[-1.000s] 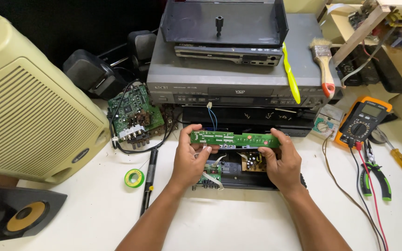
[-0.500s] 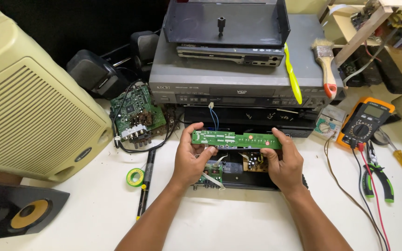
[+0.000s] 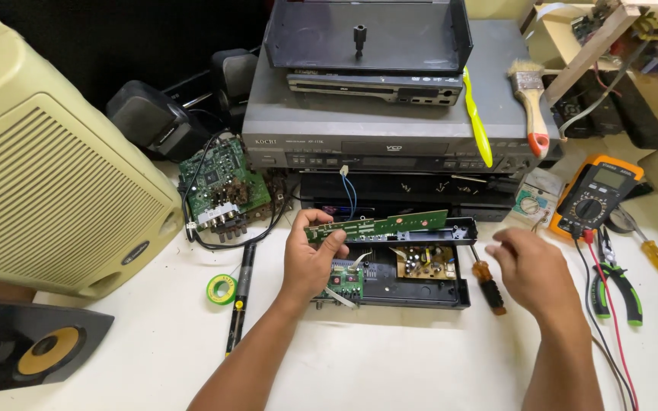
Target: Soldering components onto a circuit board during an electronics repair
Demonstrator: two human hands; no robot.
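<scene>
Left hand (image 3: 310, 259) pinches long green board (image 3: 378, 225) by its end, holding it level above open black chassis (image 3: 420, 293) so wires beneath stay slack. Right hand (image 3: 531, 270) empty, fingers loosely spread, hovers at 3 o'clock of chassis, just above screwdriver (image 3: 487, 281) lying on counter (image 3: 390, 358). Multimeter (image 3: 594, 194) at 2 o'clock; solder roll (image 3: 221, 288) at 9 o'clock.

The long narrow green circuit board (image 3: 378, 225) sits above the open black plastic chassis (image 3: 397, 274) on the white tabletop (image 3: 390, 358); an orange-handled screwdriver (image 3: 487, 280) lies right of the chassis, a yellow multimeter (image 3: 595, 196) farther right.
</scene>
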